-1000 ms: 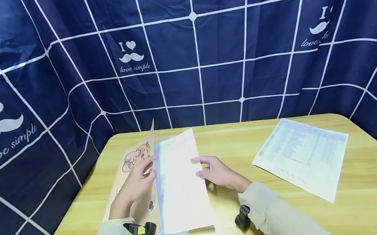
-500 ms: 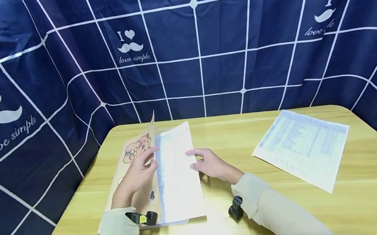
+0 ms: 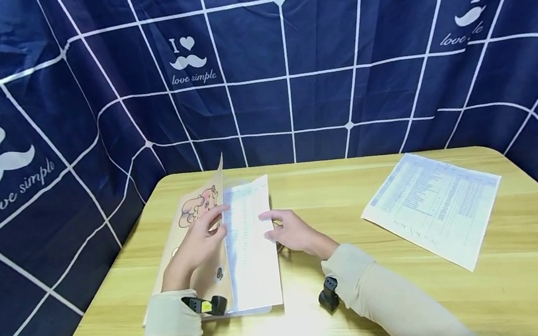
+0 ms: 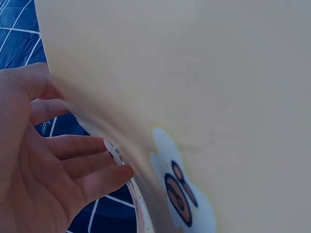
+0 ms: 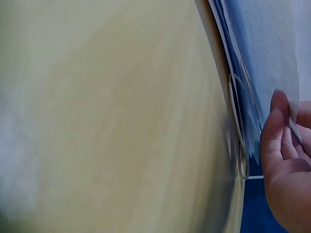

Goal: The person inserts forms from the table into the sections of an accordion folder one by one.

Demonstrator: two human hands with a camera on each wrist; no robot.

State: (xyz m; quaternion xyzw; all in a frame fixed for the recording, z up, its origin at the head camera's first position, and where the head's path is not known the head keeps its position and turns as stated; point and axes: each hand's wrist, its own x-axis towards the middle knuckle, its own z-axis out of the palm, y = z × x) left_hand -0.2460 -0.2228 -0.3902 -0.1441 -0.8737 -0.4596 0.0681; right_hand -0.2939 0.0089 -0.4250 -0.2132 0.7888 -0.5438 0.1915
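Note:
A folder with cartoon drawings on its tan cover lies left of centre, its front cover partly raised. My left hand holds that cover near its free edge; in the left wrist view the fingers reach the cover's bent edge. White printed sheets lie inside the folder. At their right edge, my right hand pinches a sheet. The right wrist view shows the thumb and a finger on that sheet, which stands lifted, with other papers and a looped cord beside it.
Another printed sheet lies flat and slanted on the right of the wooden table. A dark blue curtain with white lines hangs behind the table and along its left side.
My right hand has moved left, bringing the sheet's right edge closer to the raised cover. The left hand keeps its hold on the cover. The head view has tilted slightly downward.

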